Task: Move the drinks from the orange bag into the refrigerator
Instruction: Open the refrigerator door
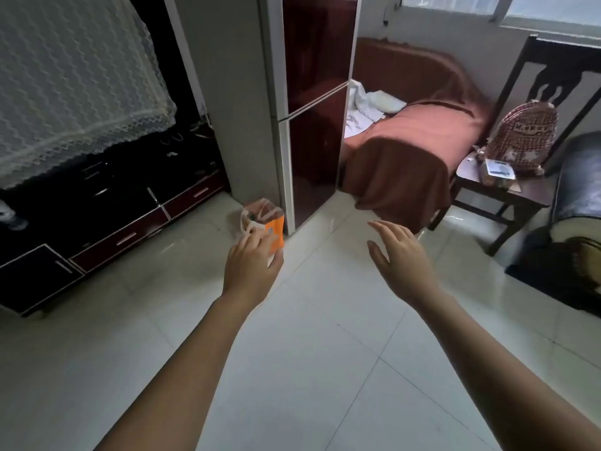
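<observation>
Head view, the only one: the task looks barely begun. The orange bag [275,232] stands on the tile floor [325,336], just beside the bottom left corner of the fridge [313,141], w/ its white handles up. Both dark red fridge doors, upper and lower, are closed, so no drinks appear to be inside yet, and neither hand carries one.

The left hand [252,268] is at the near edge of the bag and overlaps it. It's seen from the back, so whether the fingers grip the bag or a handle, or only touch it, can't be told. The right hand [401,258] hangs in the air in front of the fridge, fingers spread and relaxed, holding nothing.

Prob. left to do: open the bag, get a fridge door open, then move each drink across.

Hard to make out:
- The drinks themselves. A small dark round thing [252,217] at the bag's mouth may be a bottle cap, but it's too small and blurred to say.
- How many drinks there are.
- The fridge top is cut off by the frame, and no door handle is visible.
- The bag's lower part sits behind the left hand.
</observation>
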`<state>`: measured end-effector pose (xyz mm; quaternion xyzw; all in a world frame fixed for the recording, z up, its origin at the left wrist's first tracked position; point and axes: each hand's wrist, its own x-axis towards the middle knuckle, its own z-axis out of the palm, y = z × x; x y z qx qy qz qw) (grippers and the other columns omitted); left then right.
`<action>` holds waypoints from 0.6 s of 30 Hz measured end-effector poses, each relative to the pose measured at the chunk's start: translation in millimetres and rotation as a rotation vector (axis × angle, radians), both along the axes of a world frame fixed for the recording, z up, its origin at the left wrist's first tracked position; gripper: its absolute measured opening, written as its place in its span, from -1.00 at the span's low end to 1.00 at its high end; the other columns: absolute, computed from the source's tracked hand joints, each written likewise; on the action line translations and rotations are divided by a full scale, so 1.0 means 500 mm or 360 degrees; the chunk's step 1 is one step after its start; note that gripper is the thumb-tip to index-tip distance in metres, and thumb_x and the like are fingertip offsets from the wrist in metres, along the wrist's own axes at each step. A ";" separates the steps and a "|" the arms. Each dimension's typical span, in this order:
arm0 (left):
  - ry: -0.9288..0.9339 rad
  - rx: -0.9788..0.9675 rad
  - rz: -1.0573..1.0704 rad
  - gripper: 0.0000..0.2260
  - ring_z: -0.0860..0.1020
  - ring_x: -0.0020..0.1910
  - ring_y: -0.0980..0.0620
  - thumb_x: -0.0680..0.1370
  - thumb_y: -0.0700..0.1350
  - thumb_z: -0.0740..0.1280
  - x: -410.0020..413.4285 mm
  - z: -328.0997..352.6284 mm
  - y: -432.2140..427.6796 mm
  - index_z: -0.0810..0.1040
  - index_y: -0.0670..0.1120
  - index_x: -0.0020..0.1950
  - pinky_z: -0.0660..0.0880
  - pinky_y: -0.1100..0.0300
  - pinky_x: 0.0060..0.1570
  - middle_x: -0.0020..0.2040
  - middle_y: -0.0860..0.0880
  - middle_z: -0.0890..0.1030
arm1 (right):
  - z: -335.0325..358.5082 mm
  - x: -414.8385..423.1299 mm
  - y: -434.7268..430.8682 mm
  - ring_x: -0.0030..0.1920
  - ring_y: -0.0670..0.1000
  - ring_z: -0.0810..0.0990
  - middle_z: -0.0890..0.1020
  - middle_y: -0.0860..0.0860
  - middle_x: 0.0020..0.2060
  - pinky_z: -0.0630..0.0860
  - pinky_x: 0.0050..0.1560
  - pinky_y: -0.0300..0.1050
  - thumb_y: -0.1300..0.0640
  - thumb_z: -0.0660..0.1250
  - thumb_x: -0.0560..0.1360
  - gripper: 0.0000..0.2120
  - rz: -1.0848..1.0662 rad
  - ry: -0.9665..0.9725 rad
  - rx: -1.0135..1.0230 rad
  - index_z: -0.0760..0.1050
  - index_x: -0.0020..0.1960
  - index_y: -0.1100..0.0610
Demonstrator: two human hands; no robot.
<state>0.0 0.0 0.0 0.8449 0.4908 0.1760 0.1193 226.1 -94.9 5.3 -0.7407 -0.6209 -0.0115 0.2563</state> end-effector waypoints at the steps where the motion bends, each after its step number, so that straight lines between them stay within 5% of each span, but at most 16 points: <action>1: -0.0034 0.0013 -0.0010 -0.56 0.47 0.14 -0.15 0.48 0.07 0.02 0.002 0.000 0.008 0.51 -0.14 0.15 0.40 -0.01 0.07 0.15 -0.13 0.56 | -0.001 0.003 0.006 0.23 0.18 0.47 0.55 0.15 0.20 0.40 0.24 0.02 0.13 0.23 0.53 -0.65 0.0001 0.0017 0.0019 0.42 0.28 0.22; 9: -0.0182 0.0058 0.0068 -0.75 0.43 0.22 -0.16 0.55 -0.14 0.22 0.056 -0.003 0.115 0.49 -0.16 0.20 0.37 -0.04 0.14 0.21 -0.15 0.53 | 0.014 0.055 0.099 0.21 0.16 0.48 0.56 0.12 0.19 0.42 0.20 0.03 -0.06 0.02 0.50 -0.50 -0.0032 -0.0035 0.0031 0.42 0.27 0.20; 18: -0.0123 0.0031 0.0145 -0.74 0.41 0.24 -0.10 0.55 -0.13 0.21 0.174 -0.018 0.317 0.48 -0.13 0.22 0.34 0.03 0.20 0.24 -0.11 0.51 | 0.014 0.186 0.318 0.20 0.19 0.49 0.57 0.14 0.18 0.44 0.19 0.04 0.02 0.09 0.52 -0.58 0.0029 -0.0038 0.0019 0.44 0.25 0.22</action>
